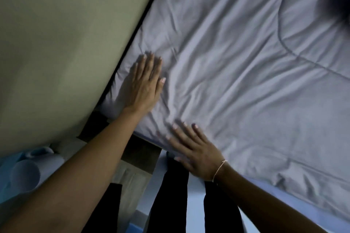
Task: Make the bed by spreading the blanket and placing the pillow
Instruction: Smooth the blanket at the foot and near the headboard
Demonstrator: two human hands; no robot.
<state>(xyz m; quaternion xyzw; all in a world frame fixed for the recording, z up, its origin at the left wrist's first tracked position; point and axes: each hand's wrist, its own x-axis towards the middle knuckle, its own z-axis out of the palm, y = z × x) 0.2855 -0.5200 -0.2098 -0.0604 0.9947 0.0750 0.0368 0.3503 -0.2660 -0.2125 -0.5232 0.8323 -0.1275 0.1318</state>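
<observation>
The grey blanket [236, 73] lies spread over the bed, wrinkled, reaching up to the wall [66, 43] on the left. The left hand [144, 85] rests flat on it near the wall-side corner, fingers straight and close together, palm down. The right hand [197, 155] lies flat at the blanket's near edge, fingers spread, a thin bracelet [219, 169] on its wrist. Both hands touch the blanket and grip nothing. No readable writing or labels show.
</observation>
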